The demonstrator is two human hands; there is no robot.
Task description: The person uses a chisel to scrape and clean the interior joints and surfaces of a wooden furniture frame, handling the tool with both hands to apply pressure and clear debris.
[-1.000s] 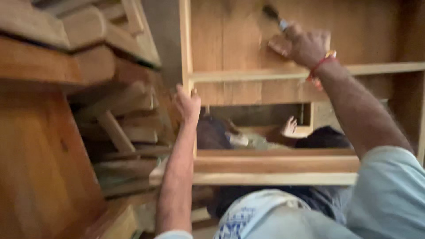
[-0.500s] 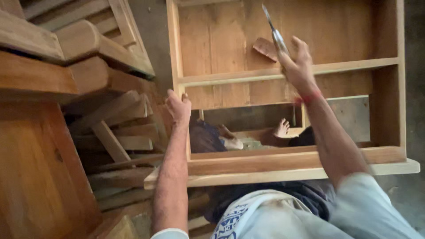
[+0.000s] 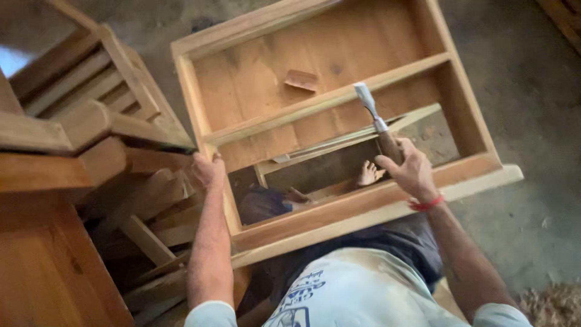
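Note:
A bare wooden cabinet frame (image 3: pixel 369 209) with a back panel and a cross shelf lies on the floor in front of me. My left hand (image 3: pixel 209 169) grips its left side rail. My right hand (image 3: pixel 408 169) is shut on a chisel (image 3: pixel 372 115) with a dark handle and a steel blade, the blade pointing up over the shelf. A small sanding block (image 3: pixel 301 79) lies on the back panel above the shelf. My bare foot (image 3: pixel 367 174) shows through the open lower part of the frame.
Stacked wooden furniture parts and slats (image 3: pixel 103 139) crowd the left side. A wooden cabinet panel (image 3: pixel 42 272) is at the lower left. Grey concrete floor (image 3: pixel 532 121) lies to the right, with wood shavings (image 3: pixel 557 303) at the lower right corner.
My right hand has come down from the back panel to the frame's lower rail, still holding the chisel. The sanding block now lies uncovered on the panel. The view has pulled back.

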